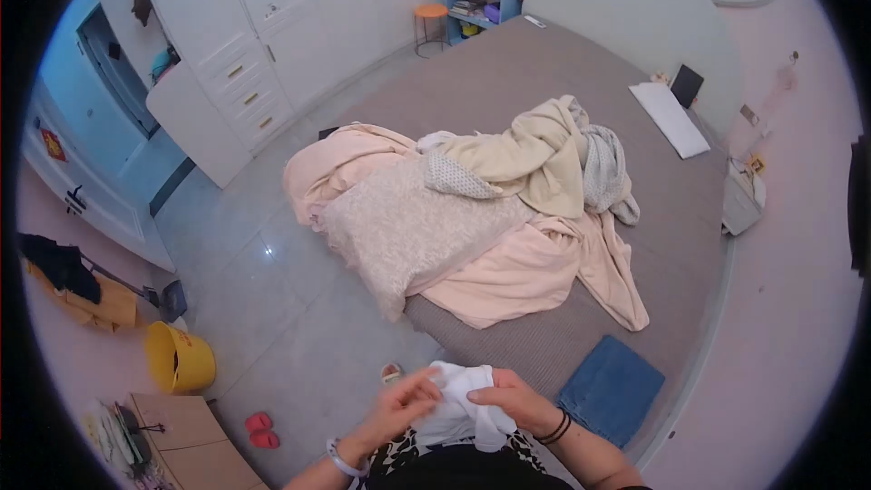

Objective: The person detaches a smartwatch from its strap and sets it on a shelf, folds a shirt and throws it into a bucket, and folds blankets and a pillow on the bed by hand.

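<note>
A bunched white cloth garment [461, 399] is held up in front of my body, close to my lap. My right hand [519, 401] grips its right side, with the thumb lying across the fabric. At the garment's left edge is my left hand [406, 406], its fingers stretched out and slightly blurred. Folded blue denim [612, 388] lies on the near corner of the bed, just right of my right wrist.
A pile of pink, cream and grey blankets [508, 263] covers the middle of the bed [472, 82]. Red slippers [261, 430] sit on the floor near a yellow bucket [195, 363] and a cabinet [186, 426]. White wardrobes [299, 18] line the far wall.
</note>
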Demonstrator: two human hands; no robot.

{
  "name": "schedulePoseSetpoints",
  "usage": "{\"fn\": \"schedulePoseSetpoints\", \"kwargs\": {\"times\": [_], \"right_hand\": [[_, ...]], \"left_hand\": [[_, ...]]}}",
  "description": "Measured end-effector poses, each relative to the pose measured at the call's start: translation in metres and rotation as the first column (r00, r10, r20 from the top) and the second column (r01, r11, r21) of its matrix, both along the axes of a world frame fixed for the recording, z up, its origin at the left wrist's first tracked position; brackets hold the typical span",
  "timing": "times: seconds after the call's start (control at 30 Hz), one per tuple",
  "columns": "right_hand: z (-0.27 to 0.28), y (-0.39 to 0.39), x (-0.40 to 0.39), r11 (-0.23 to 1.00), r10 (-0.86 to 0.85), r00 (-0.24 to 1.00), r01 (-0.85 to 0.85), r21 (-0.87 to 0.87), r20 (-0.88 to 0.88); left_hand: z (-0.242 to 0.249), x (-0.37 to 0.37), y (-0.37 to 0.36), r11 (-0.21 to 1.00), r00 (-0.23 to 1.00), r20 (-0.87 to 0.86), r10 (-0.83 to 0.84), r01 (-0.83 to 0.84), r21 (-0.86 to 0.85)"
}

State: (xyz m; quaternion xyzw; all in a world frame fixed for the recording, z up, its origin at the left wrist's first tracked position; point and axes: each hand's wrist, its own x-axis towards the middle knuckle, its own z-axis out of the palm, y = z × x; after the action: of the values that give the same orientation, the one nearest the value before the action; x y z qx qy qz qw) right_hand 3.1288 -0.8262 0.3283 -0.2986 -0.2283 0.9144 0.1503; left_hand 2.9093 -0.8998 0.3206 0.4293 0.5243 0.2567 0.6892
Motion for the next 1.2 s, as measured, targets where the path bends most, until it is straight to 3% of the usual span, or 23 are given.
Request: {"fn": "schedulePoseSetpoints", "kwargs": {"times": [0.03,0.07,0.13,0.3,0.33,0.37,0.47,0.5,0.6,0.67,0.7,0.73,0.77,0.8,0.83,0.87,0.93,1.0,1.03,1.07,1.1,1.17,1.2], "right_hand": [[0.005,0.0,-0.018,0.997,0.003,1.0,-0.004,0.072,0.011],[0.009,-0.001,-0.039,0.995,0.026,1.0,-0.027,0.094,0.015],[0.024,0.005,-0.085,0.979,0.14,0.989,-0.131,0.153,-0.049],[0.021,0.002,-0.216,0.866,0.437,0.895,-0.393,0.31,-0.084],[0.028,0.004,-0.241,0.831,0.504,0.852,-0.434,0.348,-0.141],[0.035,0.01,-0.263,0.726,0.606,0.794,-0.525,0.444,-0.052],[0.05,0.019,-0.321,0.685,0.676,0.713,-0.515,0.515,-0.186],[0.05,0.027,-0.335,0.603,0.732,0.669,-0.546,0.581,-0.131],[0.016,0.037,-0.354,0.598,0.597,0.802,-0.423,0.681,-0.027],[0.012,0.059,-0.351,0.817,0.414,0.909,-0.396,0.42,0.053],[-0.006,0.073,-0.348,0.815,0.415,0.908,-0.4,0.419,0.06],[-0.039,0.088,-0.346,0.734,0.36,0.881,-0.471,0.49,0.308],[-0.053,0.103,-0.351,0.64,0.262,0.806,-0.557,0.53,0.531],[-0.061,0.114,-0.356,0.633,0.268,0.801,-0.565,0.529,0.535],[-0.061,0.125,-0.363,0.371,0.066,0.821,-0.548,0.75,0.567],[-0.065,0.129,-0.37,0.052,-0.126,0.85,-0.509,0.859,0.512],[-0.071,0.149,-0.399,0.11,-0.037,0.916,-0.393,0.913,0.399],[-0.063,0.175,-0.438,-0.066,-0.047,0.959,-0.282,0.957,0.279],[-0.067,0.184,-0.455,0.004,0.043,0.972,-0.231,0.973,0.231],[-0.056,0.194,-0.473,0.42,0.261,0.965,-0.149,0.895,0.038],[-0.061,0.202,-0.48,0.568,0.289,0.956,-0.213,0.795,0.05],[-0.083,0.224,-0.484,0.767,0.242,0.965,-0.255,0.589,0.103],[-0.089,0.239,-0.488,0.84,0.152,0.977,-0.208,0.5,0.151]], "left_hand": [[-0.007,-0.02,-0.002,0.975,0.978,-0.13,0.165,-0.142,0.17],[-0.015,-0.038,-0.006,0.968,0.974,-0.123,0.19,-0.165,0.191],[-0.012,-0.075,-0.004,0.942,0.852,-0.489,0.186,-0.012,0.336],[-0.133,-0.171,-0.026,0.898,0.88,-0.379,0.286,-0.108,0.426],[-0.138,-0.185,-0.024,0.891,0.888,-0.347,0.302,-0.134,0.433],[-0.131,-0.2,-0.019,0.881,0.889,-0.315,0.332,-0.172,0.441],[-0.102,-0.25,-0.007,0.815,0.849,-0.23,0.476,-0.327,0.478],[-0.094,-0.269,-0.003,0.782,0.818,-0.208,0.536,-0.388,0.488],[-0.086,-0.332,0.005,0.677,0.709,-0.161,0.687,-0.543,0.497],[-0.096,-0.369,0.011,0.652,0.686,-0.136,0.715,-0.584,0.485],[-0.108,-0.391,0.011,0.596,0.651,0.056,0.757,-0.723,0.35],[-0.117,-0.406,0.015,0.538,0.569,0.234,0.789,-0.822,0.183],[-0.11,-0.41,0.028,0.533,0.562,0.24,0.792,-0.827,0.179],[-0.098,-0.412,0.04,0.472,0.438,0.364,0.822,-0.881,-0.006],[-0.086,-0.411,0.052,0.407,0.283,0.455,0.844,-0.891,-0.2],[-0.079,-0.409,0.057,0.39,0.271,0.445,0.854,-0.898,-0.202],[-0.065,-0.41,0.081,0.449,0.283,0.422,0.861,-0.814,-0.369],[-0.054,-0.404,0.113,0.554,0.411,0.459,0.788,-0.797,-0.238],[-0.064,-0.405,0.128,0.631,0.388,0.613,0.688,-0.736,-0.243],[-0.077,-0.41,0.146,0.686,0.595,0.572,0.564,-0.723,0.076],[-0.091,-0.415,0.165,0.65,0.74,0.471,0.48,-0.661,0.376],[-0.084,-0.423,0.211,0.627,0.727,0.358,0.586,-0.687,0.368],[-0.068,-0.424,0.235,0.587,0.364,0.637,0.68,-0.79,-0.175]]}}
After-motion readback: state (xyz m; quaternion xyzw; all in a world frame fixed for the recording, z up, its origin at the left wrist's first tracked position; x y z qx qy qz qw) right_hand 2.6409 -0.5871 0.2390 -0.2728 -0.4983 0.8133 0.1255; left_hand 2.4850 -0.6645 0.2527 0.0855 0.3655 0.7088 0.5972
